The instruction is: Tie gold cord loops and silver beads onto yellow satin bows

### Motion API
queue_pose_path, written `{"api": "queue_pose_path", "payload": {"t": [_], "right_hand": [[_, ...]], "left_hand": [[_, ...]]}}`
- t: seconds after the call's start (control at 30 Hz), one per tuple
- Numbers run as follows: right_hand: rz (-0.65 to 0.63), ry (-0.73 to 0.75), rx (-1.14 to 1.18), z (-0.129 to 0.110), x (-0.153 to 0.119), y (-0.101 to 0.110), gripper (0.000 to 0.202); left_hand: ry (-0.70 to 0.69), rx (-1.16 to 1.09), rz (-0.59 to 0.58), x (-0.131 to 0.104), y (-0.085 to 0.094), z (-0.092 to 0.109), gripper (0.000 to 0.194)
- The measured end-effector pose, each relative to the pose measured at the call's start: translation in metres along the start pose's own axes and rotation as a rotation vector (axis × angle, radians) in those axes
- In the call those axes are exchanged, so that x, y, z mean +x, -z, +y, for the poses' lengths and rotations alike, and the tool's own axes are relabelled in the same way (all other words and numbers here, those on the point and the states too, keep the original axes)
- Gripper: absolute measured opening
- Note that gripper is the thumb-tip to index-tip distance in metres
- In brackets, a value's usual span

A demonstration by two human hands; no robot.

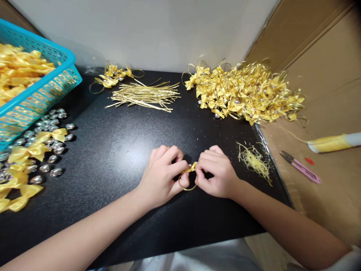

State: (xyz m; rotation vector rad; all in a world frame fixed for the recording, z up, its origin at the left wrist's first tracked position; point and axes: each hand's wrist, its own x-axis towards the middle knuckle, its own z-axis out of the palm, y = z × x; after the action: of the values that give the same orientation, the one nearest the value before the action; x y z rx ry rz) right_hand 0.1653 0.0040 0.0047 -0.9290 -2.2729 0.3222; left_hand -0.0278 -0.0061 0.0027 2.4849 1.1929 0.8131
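Near the front middle of the black table, my left hand (pixel 166 171) and my right hand (pixel 216 171) meet over a small yellow ribbon bow (pixel 193 168). Both hands are closed, with thumb and fingertips pinching the bow from either side. A gold cord loop (pixel 189 189) hangs below it, between my thumbs. Part of a silver bell (pixel 190 165) seems to show beside the bow; my fingers hide most of it.
A blue basket (pixel 63 56) of yellow bows stands left, with silver bells (pixel 56 172) and loose bows (pixel 28 152) before it. Gold cords (pixel 145 95) lie at the back, finished-looking bows (pixel 239 92) behind right. Thread scraps (pixel 256 162), pink snips (pixel 303 169) and a thread spool (pixel 328 143) are right.
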Motion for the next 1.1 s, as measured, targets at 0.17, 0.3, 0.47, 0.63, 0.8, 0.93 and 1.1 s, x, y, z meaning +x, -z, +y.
{"api": "queue_pose_path", "payload": {"t": [0.17,0.3,0.47,0.63,0.8,0.93,1.1], "right_hand": [[-0.047,-0.011,0.030,-0.0009,0.0002,0.0021,0.017],[-0.097,-0.046,0.054,-0.0023,0.0002,0.0033,0.011],[-0.073,-0.040,0.074,-0.0002,-0.0012,0.0023,0.020],[-0.034,-0.063,0.203,-0.0006,-0.0006,0.0017,0.018],[0.024,-0.151,0.320,-0.0025,0.0010,0.0006,0.018],[0.036,-0.194,0.341,-0.0023,0.0022,0.0014,0.017],[-0.024,-0.245,0.369,-0.0002,0.0028,0.0033,0.020]], "left_hand": [[0.050,-0.085,-0.032,-0.0001,0.0008,-0.0004,0.023],[0.053,-0.092,-0.050,0.0013,0.0016,-0.0005,0.024],[0.033,-0.055,-0.052,0.0018,0.0022,0.0004,0.020],[0.116,-0.171,-0.104,0.0031,0.0048,0.0006,0.019],[0.205,-0.319,-0.172,0.0063,0.0073,0.0018,0.020],[0.231,-0.360,-0.163,0.0072,0.0081,0.0026,0.022],[0.232,-0.404,-0.046,0.0043,0.0082,0.0016,0.008]]}}
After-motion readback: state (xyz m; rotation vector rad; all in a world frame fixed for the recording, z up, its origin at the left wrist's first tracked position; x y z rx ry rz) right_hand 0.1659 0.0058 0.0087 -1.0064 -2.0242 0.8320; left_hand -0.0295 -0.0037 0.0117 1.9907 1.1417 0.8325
